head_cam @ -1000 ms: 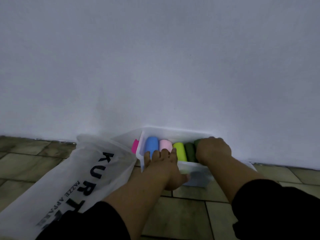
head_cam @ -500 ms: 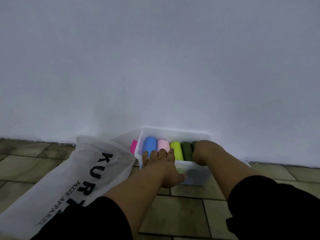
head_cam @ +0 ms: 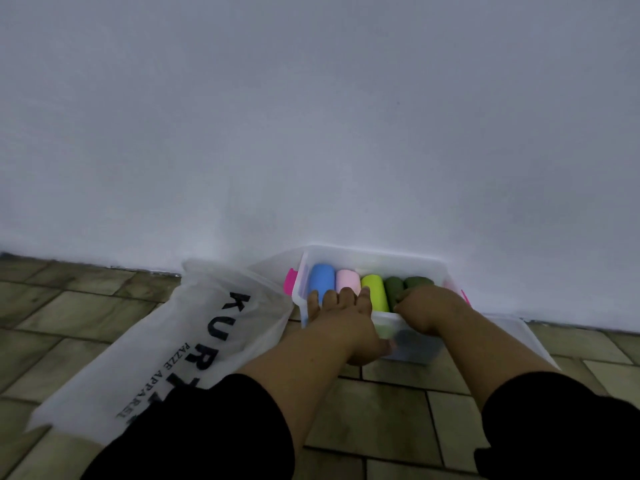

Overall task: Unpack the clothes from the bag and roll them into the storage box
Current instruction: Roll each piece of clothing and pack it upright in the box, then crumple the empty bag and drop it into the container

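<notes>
**We are reaching into the storage box (head_cam: 374, 252)**

Our left hand (head_cam: 341, 317) is lying across the box's near rim. Its fingers (head_cam: 347, 296) are resting straight and close together on the blue roll (head_cam: 322, 278) and the pink roll (head_cam: 348, 278), and its thumb is pressing on the front wall. Our right hand (head_cam: 427, 308) is curling its fingers down onto the last green roll (head_cam: 417, 282) at the row's right end, with the fingertips mostly hidden behind the knuckles. Between the hands, the lime roll (head_cam: 373, 289) and the dark green roll (head_cam: 393, 289) are lying side by side. The box is sitting on the tiled floor (head_cam: 381, 420) against the white wall (head_cam: 311, 116), with a pink clip (head_cam: 289, 282) showing at its left side. The white bag (head_cam: 194, 327), lettered in black, is lying just left of the box.
</notes>
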Available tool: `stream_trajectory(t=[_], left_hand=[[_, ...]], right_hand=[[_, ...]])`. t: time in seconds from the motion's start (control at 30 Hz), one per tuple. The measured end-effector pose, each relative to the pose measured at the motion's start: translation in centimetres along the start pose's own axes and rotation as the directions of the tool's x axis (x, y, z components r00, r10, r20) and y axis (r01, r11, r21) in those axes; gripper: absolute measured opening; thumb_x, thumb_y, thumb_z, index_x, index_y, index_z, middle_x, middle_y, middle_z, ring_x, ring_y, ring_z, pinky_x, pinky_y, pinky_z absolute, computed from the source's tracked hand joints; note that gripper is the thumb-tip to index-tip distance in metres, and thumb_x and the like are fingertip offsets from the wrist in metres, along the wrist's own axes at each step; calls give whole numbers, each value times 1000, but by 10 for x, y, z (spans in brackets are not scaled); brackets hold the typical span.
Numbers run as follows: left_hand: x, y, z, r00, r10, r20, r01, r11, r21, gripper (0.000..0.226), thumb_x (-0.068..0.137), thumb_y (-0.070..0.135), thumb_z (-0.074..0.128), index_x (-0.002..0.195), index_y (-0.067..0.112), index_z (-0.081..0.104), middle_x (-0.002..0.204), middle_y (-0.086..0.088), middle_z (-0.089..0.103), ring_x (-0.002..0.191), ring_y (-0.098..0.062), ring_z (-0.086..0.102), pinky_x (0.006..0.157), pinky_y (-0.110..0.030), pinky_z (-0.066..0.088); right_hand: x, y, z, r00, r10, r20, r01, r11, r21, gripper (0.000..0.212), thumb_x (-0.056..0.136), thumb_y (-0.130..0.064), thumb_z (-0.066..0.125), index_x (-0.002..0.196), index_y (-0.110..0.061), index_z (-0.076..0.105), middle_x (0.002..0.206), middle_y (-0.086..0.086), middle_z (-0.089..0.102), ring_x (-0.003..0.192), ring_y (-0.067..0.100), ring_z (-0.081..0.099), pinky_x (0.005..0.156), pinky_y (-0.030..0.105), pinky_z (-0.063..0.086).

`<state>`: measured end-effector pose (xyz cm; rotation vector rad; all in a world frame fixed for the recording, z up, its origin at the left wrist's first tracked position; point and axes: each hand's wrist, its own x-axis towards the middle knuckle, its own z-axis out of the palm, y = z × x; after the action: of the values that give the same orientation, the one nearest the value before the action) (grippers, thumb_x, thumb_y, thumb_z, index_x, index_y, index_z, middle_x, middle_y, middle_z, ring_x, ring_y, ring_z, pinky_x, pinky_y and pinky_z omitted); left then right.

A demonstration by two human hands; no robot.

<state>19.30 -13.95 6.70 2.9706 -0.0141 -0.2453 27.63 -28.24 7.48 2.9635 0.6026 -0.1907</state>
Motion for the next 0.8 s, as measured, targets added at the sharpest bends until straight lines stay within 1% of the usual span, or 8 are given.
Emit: stream_trajectory(t=[0.2, 0.3, 0.4, 0.47, 0.53, 0.6, 0.7, 0.8], left_hand=[[0, 1, 2, 1000, 1, -29, -2, 1000, -10, 101, 79, 71, 45, 151, 22, -7, 158, -11, 4, 143, -37, 1, 112, -57, -8], [-6, -5, 5, 990, 55, -134, -66, 995, -79, 97, 81, 65, 48, 151, 25, -6, 159, -7, 4, 145, -31, 1, 113, -53, -10], [-31, -14, 22, 871, 39, -490, -140, 975, -172, 89, 79, 56, 45, 149, 32, -4, 159, -1, 4, 146, -22, -1, 112, -48, -12], [-52, -23, 41, 748, -121, -652, -57, 968, -245, 80, 79, 56, 34, 148, 35, 0, 158, 0, 6, 145, -22, 1, 110, -50, -8], [-71, -42, 59, 765, -317, -561, 131, 929, -346, 71, 86, 61, 17, 147, 35, -8, 159, 1, -5, 145, -24, -7, 111, -54, -8], [-85, -68, 74, 846, -460, -268, 364, 867, -340, 76, 87, 65, 14, 146, 29, -18, 158, -2, -19, 144, -28, -19, 109, -60, -12], [-114, -100, 87, 863, -504, 44, 504, 849, -161, 89, 83, 64, 31, 149, 20, -11, 159, -5, -16, 145, -29, -14, 107, -66, -9], [-152, -110, 96, 892, -431, 134, 444, 892, -84, 91, 80, 70, 27, 151, 22, -4, 160, -1, -12, 146, -26, -9, 108, -68, -4]], right_hand=[[1, 1, 3, 1000, -17, -1, 16, 999, -45, 35, 93, -25, 30, 122, -13, 45, 131, 21, 48, 120, 33, 49, 99, 43, 43], [0, 1, 5, 999, -4, -39, 3, 1000, -20, 31, 94, -28, 29, 118, -16, 43, 126, 21, 49, 116, 33, 51, 96, 43, 45], [-7, 0, 6, 993, 42, -110, -27, 991, 133, 27, 93, -32, 31, 109, -20, 50, 122, 18, 53, 109, 31, 55, 90, 39, 47], [-19, -4, 4, 953, 135, -271, -37, 940, 338, 25, 93, -31, 40, 102, -18, 60, 117, 18, 60, 106, 31, 57, 86, 35, 45], [-36, -16, 3, 828, 223, -514, 67, 871, 486, 24, 87, -18, 56, 107, -10, 66, 116, 21, 62, 109, 34, 56, 91, 38, 43], [-58, -40, 6, 729, 208, -652, 194, 851, 488, 38, 76, -5, 67, 114, -3, 64, 118, 23, 61, 113, 38, 53, 100, 44, 40], [-100, -94, 18, 786, 101, -609, 311, 788, 532, 44, 75, -13, 67, 118, -11, 62, 127, 14, 57, 120, 31, 49, 107, 39, 34], [-139, -136, 43, 831, 27, -556, 346, 758, 553, 49, 77, -17, 69, 124, -22, 58, 132, 1, 53, 125, 18, 46, 105, 24, 28]])
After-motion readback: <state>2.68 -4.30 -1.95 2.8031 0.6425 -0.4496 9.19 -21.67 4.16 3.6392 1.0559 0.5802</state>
